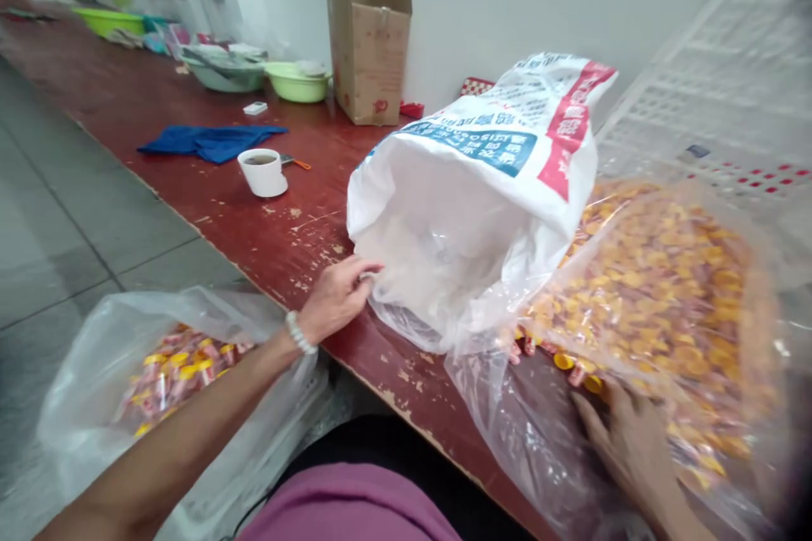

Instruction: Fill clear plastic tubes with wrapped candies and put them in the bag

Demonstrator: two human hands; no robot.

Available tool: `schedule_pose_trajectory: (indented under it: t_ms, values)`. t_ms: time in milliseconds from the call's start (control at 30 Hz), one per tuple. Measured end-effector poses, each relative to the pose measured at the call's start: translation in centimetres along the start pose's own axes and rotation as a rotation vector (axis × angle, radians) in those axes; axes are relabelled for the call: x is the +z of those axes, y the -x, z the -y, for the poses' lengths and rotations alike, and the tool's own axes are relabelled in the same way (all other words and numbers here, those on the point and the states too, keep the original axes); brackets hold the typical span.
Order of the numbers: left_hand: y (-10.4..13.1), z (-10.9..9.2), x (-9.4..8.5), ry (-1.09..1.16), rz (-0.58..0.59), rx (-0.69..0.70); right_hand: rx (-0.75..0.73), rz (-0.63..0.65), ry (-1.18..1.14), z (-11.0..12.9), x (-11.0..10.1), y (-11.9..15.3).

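A large white woven sack (564, 122) with blue and red print lies on its side, its wide mouth facing me. My left hand (339, 296), with a beaded bracelet at the wrist, is closed in a pinch on the left edge of that mouth. To the right lies a clear plastic bag (501, 431) full of small pink pieces with yellow caps (660, 287). My right hand (634, 431) is at this bag's opening, thumb and fingers apart, close to a few loose capped pieces. Its fingertips are partly hidden.
Below the table at left, another clear bag (82, 372) holds similar pieces. On the red table (304, 237) stand a white cup (263, 177), a blue cloth (212, 142), a cardboard box (377, 59) and several basins (298, 84). A white crate (698, 101) rises at right.
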State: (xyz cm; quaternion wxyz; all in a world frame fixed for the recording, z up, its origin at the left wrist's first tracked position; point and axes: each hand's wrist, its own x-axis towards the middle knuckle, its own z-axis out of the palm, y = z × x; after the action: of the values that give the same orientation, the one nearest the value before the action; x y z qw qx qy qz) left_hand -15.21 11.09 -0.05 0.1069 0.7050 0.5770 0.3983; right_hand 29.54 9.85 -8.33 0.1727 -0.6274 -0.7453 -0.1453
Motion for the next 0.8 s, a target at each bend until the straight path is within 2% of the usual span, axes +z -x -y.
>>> schedule_pose_trajectory:
  t_ms: [67,100,167,233,333,433,567,700,800]
  values:
    - [-4.9,-0.7,3.5,-0.130,0.169,0.196,-0.070,-0.016,0.016,0.4,0.0,0.3]
    - [-7.2,-0.6,5.2,-0.253,0.240,0.253,-0.100,-0.021,0.011,0.6,-0.1,0.4]
    - [-11.3,0.4,8.2,-0.320,0.297,0.288,-0.150,-0.018,-0.030,1.0,-0.4,0.8]
    - [-14.2,1.7,10.4,-0.357,0.364,0.335,-0.179,0.002,-0.061,1.7,-0.8,1.0]
    - [-16.3,3.5,12.5,-0.401,0.456,0.402,-0.163,0.001,-0.036,2.7,-1.2,1.2]
    - [-16.8,4.2,13.3,-0.429,0.491,0.416,-0.159,-0.015,0.017,3.4,-1.1,1.1]
    - [-16.9,4.3,13.3,-0.393,0.487,0.400,-0.178,-0.011,0.040,3.7,-0.7,0.8]
    - [-16.7,4.2,12.2,-0.276,0.400,0.338,-0.124,0.048,0.034,4.0,-0.7,0.7]
    - [-15.5,3.3,10.6,-0.140,0.292,0.270,-0.089,0.078,0.013,4.0,-0.7,0.9]
